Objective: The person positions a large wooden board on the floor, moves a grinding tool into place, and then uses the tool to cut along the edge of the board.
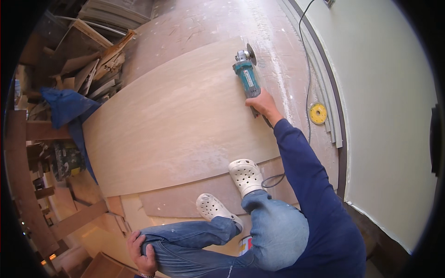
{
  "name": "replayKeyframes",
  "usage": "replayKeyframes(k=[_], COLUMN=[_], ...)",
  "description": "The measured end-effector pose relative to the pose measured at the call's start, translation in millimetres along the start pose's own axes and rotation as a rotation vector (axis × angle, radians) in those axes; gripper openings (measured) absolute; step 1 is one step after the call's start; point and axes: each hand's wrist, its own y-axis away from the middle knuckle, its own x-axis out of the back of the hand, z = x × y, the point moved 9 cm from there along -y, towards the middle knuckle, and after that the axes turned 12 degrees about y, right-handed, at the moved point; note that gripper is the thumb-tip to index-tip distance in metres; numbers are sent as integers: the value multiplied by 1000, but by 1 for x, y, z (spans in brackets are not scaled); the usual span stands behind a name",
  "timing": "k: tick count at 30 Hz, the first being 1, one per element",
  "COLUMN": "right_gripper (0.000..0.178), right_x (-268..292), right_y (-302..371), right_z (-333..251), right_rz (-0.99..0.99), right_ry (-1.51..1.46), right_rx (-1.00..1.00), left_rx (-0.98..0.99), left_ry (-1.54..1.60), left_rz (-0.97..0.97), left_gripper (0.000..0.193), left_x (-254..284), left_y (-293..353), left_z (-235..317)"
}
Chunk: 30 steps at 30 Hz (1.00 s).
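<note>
My right hand (265, 105) is wrapped round the rear body of a teal angle grinder (249, 79), arm stretched out ahead. The grinder's dark disc (251, 54) stands on edge at the far end, by the right edge of a thin plywood sheet (162, 120). Whether the disc touches anything or is spinning, I cannot tell. A black cord trails back from the tool near my right sleeve. My left hand (143, 254) lies on my bent left knee, fingers spread over the jeans, holding nothing.
A yellow disc (318, 113) lies right of the sheet, beside long grey strips (331, 109) along the pale wall (384, 116). Scrap wood (104, 69) and a blue tarp (69, 104) crowd the left. White dust streaks the floor. My white clogs (245, 177) stand at the sheet's near edge.
</note>
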Motion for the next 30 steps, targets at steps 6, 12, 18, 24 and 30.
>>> replayKeyframes(k=[6,12,18,24,30], right_gripper=[61,59,56,41,40], right_x=[-1,1,7,10,10], right_y=[23,18,-6,-34,-52], right_z=[14,11,-21,-33,-38], right_rz=[19,-28,-71,1,-56], right_ry=[47,-35,-93,-63,-108], right_rx=[-8,-53,-3,11,-19], left_rx=[-6,-14,1,6,15], left_ry=[0,-23,-17,-14,-17], left_rz=[8,7,21,17,4], left_gripper=[32,31,31,31,31], left_x=[2,2,3,2,-1], left_y=[6,6,7,5,0], left_z=[2,4,-1,-4,-2])
